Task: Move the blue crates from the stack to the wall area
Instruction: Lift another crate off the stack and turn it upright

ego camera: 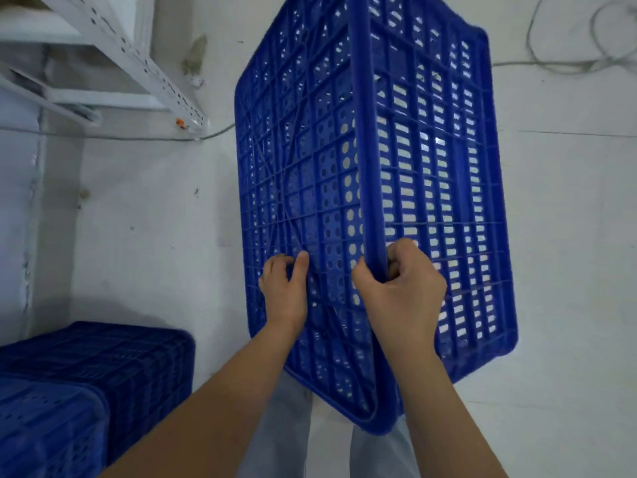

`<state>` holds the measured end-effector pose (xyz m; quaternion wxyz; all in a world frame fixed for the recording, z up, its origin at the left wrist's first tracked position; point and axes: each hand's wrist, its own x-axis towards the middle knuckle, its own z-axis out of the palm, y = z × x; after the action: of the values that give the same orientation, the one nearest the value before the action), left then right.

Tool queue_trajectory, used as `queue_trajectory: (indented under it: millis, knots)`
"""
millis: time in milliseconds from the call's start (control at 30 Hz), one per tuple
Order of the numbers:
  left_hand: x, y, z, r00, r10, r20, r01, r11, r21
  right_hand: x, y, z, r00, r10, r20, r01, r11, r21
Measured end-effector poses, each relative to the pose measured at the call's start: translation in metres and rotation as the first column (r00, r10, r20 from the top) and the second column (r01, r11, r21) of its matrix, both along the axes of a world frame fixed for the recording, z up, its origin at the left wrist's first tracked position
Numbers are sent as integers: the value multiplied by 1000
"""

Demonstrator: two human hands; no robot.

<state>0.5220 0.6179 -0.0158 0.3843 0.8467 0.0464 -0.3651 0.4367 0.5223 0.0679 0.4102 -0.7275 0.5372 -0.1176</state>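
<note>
A large blue perforated crate (424, 174) hangs tilted on its side above the floor, its bottom facing left and its slotted wall facing right. My right hand (401, 288) is wrapped around the crate's thick rim near its lower end. Pressed against the crate's bottom grid, my left hand (284, 288) has its fingers curled into the holes. Other blue crates (86, 384) rest on the floor at the lower left, beside the wall.
A white metal shelving upright (148, 67) leans across the upper left. A thin cable (113, 136) runs along the white floor, and loose cable loops (582, 60) lie at the upper right. My trouser legs (286, 439) show below the crate.
</note>
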Motion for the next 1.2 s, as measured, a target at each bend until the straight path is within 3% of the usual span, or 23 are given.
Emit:
queue_trajectory:
  millis: [133,267,333,433,700,867,1000,1100,1200]
  knots:
    - [-6,4,-10,982,-36,-187,23,997,-67,1,10,-1,995,57,-83,-65,993,-96]
    - [-2,-2,-16,856,-57,-514,42,998,-40,7,23,-15,974,119,-192,-154,972,-178]
    - [4,-10,-16,831,-35,-555,49,999,11,10,32,-27,958,148,-244,-199,959,-203]
    - [12,-17,-16,802,87,-591,-115,993,-11,15,44,-42,939,170,-298,-236,951,-199]
    - [22,-7,1,856,128,-501,-261,944,-204,38,77,-66,914,218,-342,-254,965,-66]
    - [38,0,0,937,31,-349,-94,982,-164,60,92,-70,848,292,-441,-301,952,50]
    - [48,0,0,950,-20,-310,-22,991,-132,56,88,-70,852,361,-378,-376,926,36]
    - [47,0,0,947,-48,-318,0,989,-149,35,65,-66,797,564,-215,-527,824,210]
    - [46,-1,2,946,-42,-321,-7,989,-150,0,25,-54,873,470,-128,-471,882,27]
